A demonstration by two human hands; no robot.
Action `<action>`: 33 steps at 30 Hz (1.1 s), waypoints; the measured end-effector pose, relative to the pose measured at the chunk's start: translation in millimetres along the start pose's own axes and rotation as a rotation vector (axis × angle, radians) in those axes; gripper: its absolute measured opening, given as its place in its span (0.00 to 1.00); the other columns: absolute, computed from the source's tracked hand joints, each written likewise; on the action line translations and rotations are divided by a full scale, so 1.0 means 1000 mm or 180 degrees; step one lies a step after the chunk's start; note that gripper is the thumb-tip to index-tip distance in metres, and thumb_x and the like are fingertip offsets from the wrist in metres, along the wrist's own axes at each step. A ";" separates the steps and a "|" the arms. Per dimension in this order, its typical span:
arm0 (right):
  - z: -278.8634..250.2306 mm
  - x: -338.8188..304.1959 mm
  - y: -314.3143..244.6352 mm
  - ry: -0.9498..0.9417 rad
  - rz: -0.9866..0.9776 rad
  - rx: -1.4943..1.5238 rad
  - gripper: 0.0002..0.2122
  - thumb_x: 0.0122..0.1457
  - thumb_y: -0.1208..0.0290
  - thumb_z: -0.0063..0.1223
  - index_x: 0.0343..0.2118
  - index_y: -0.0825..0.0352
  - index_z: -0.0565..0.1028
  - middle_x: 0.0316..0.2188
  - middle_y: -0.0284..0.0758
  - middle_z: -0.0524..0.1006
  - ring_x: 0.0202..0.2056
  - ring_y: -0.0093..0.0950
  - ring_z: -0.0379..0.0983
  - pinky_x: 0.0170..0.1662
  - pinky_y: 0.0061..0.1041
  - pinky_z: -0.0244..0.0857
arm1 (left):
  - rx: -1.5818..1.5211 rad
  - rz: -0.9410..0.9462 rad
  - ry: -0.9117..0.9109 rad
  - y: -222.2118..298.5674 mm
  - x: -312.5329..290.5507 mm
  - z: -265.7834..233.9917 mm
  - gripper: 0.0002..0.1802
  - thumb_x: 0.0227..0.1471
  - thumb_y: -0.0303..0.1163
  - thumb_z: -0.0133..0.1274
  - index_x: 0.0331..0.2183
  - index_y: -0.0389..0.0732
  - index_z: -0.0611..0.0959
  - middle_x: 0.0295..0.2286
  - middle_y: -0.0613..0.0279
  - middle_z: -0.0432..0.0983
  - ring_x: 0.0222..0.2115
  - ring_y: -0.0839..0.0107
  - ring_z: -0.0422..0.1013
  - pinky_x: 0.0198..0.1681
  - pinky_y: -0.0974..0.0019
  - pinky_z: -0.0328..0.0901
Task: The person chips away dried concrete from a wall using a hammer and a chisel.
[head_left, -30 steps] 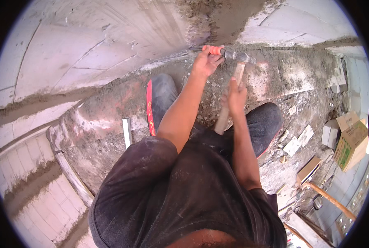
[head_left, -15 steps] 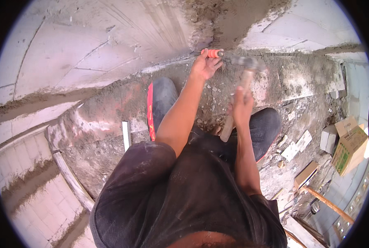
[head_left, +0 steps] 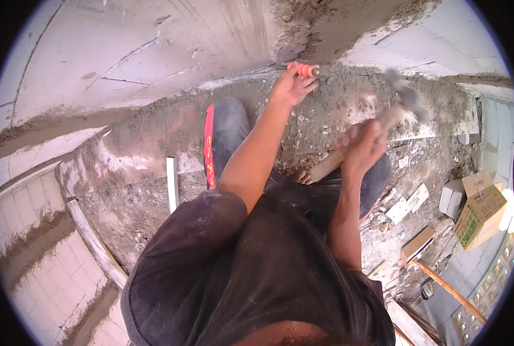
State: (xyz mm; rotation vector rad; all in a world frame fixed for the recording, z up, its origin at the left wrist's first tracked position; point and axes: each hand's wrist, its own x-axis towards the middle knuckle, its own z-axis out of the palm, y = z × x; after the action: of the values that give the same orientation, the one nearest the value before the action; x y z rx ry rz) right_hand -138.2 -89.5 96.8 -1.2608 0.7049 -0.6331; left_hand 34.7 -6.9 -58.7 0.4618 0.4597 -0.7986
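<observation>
My left hand (head_left: pixel 292 86) is closed around a chisel with an orange ribbed grip (head_left: pixel 306 70), held low against the wall's foot. The chisel's struck metal end points right; its blade side is mostly hidden by my fingers and the wall. My right hand (head_left: pixel 365 144) grips a hammer (head_left: pixel 390 116) by its pale wooden handle, above my right knee. The hammer head is smeared by motion and stands apart from the chisel, to its right. Behind the chisel, a band of rough grey mortar (head_left: pixel 320 37) runs up between pale wall blocks (head_left: pixel 211 34).
Rubble and dust cover the ground (head_left: pixel 303 135) before me. A white metal bar (head_left: pixel 172 183) stands by my left knee. At right lie an open cardboard box (head_left: pixel 480 210), a smaller box (head_left: pixel 418 244), a wooden pole (head_left: pixel 448 288) and broken white pieces (head_left: pixel 408 203).
The hammer has swung away to the right from near the chisel's end, its handle now tilted more. My left hand keeps its hold on the chisel; the view has shifted slightly.
</observation>
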 end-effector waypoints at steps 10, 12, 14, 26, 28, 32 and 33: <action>0.003 0.006 0.019 -0.0712 0.0744 -0.1093 0.15 0.69 0.57 0.40 0.32 0.65 0.65 0.15 0.27 0.64 0.14 0.20 0.61 0.16 0.22 0.59 | -0.0073 0.0032 -0.0101 0.006 0.003 -0.001 0.22 0.65 0.47 0.41 0.50 0.41 0.69 0.55 0.49 0.67 0.60 0.44 0.57 0.65 0.35 0.42; 0.010 0.004 -0.002 -0.0013 -0.0049 -0.0239 0.14 0.69 0.59 0.41 0.33 0.65 0.65 0.16 0.27 0.64 0.14 0.20 0.61 0.16 0.22 0.59 | -0.0146 -0.0013 0.0018 0.001 0.000 -0.002 0.21 0.65 0.47 0.42 0.49 0.41 0.70 0.55 0.49 0.67 0.60 0.45 0.57 0.65 0.35 0.42; 0.013 0.010 0.037 0.0360 -0.0345 0.0393 0.13 0.68 0.60 0.41 0.31 0.64 0.67 0.16 0.27 0.64 0.15 0.19 0.62 0.17 0.22 0.60 | -0.0141 -0.0051 0.0019 0.006 -0.001 0.009 0.20 0.64 0.47 0.42 0.49 0.42 0.71 0.55 0.50 0.67 0.60 0.45 0.58 0.65 0.35 0.42; -0.029 0.006 0.004 0.0010 0.0649 -0.0312 0.13 0.67 0.59 0.45 0.31 0.62 0.62 0.16 0.28 0.63 0.15 0.19 0.60 0.16 0.21 0.59 | 0.0586 -0.0632 0.0066 -0.027 -0.026 -0.024 0.11 0.65 0.41 0.42 0.44 0.48 0.70 0.48 0.51 0.76 0.54 0.58 0.67 0.65 0.40 0.44; -0.034 0.009 -0.004 0.0171 0.0698 -0.0342 0.14 0.68 0.57 0.44 0.32 0.63 0.62 0.16 0.29 0.62 0.13 0.20 0.59 0.15 0.21 0.58 | 0.0718 -0.0549 -0.0152 -0.028 -0.036 -0.016 0.10 0.65 0.41 0.42 0.43 0.46 0.70 0.49 0.49 0.75 0.52 0.58 0.70 0.65 0.42 0.48; -0.044 0.005 -0.004 0.0161 0.0744 -0.0395 0.15 0.68 0.57 0.44 0.31 0.63 0.62 0.16 0.30 0.63 0.13 0.21 0.60 0.15 0.23 0.59 | 0.0588 -0.0438 -0.0166 -0.010 -0.018 -0.007 0.14 0.65 0.42 0.42 0.45 0.44 0.71 0.50 0.47 0.73 0.54 0.53 0.68 0.64 0.42 0.49; -0.043 0.002 -0.005 0.0160 0.0737 -0.0389 0.15 0.68 0.57 0.44 0.31 0.63 0.62 0.16 0.30 0.63 0.13 0.21 0.60 0.15 0.23 0.59 | 0.0542 -0.0413 -0.0217 -0.005 -0.013 -0.010 0.13 0.65 0.42 0.42 0.43 0.43 0.71 0.49 0.46 0.74 0.52 0.55 0.70 0.64 0.41 0.49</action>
State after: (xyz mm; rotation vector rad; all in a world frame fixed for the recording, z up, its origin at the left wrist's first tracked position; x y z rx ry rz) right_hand -170.0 -118.8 95.1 -1.2556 0.9277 -0.4379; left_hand 21.1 3.0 -60.6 0.5648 0.3623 -0.9807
